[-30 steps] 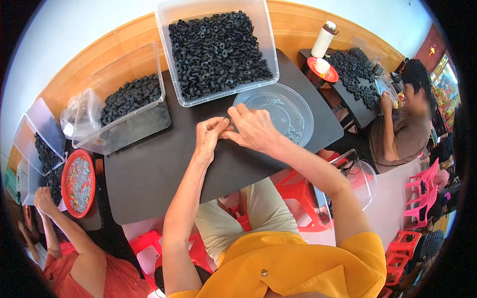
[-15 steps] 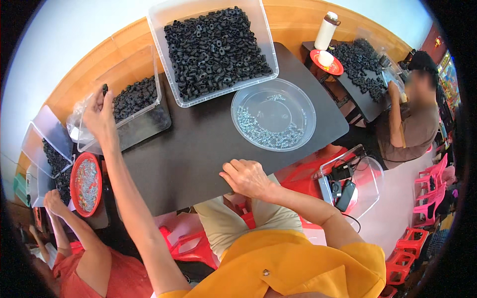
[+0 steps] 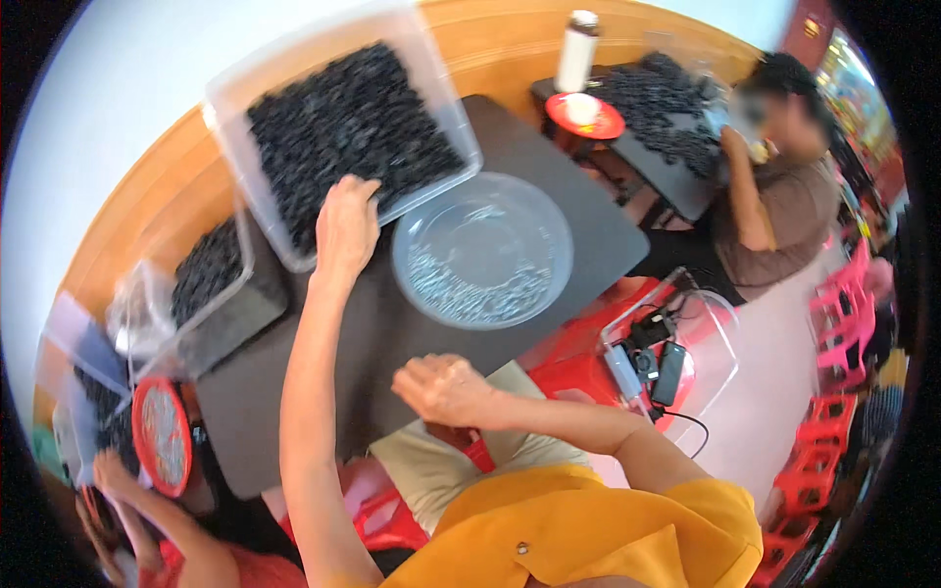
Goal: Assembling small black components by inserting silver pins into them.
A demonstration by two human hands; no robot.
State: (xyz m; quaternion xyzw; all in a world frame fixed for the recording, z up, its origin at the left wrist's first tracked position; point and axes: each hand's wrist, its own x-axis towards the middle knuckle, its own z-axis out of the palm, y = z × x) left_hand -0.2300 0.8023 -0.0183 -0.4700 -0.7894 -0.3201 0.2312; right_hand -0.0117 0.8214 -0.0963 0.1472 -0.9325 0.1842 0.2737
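Basically, black parts (image 3: 333, 127) fill the bottom of a big clear bin (image 3: 230, 113), which sits at the far side of the dark table (image 3: 245, 421). Left hand (image 3: 348, 220) is at the bin's near rim, fingers bent over the parts; can't tell if it has hold of one. Right hand (image 3: 446, 390) is loosely curled by the table's near edge, its palm side hidden; can't tell if anything's in it. Just right of the bin: round clear dish (image 3: 480, 235), small silvery pieces (image 3: 470, 294) mostly along its near side. Left of the bin: second clear box (image 3: 235, 333), more black parts inside. Farther left, red dish (image 3: 138, 436). Far right, another table with a white bottle (image 3: 576, 59), red plate (image 3: 608, 122) and a seated co-worker (image 3: 774, 216) in brown.
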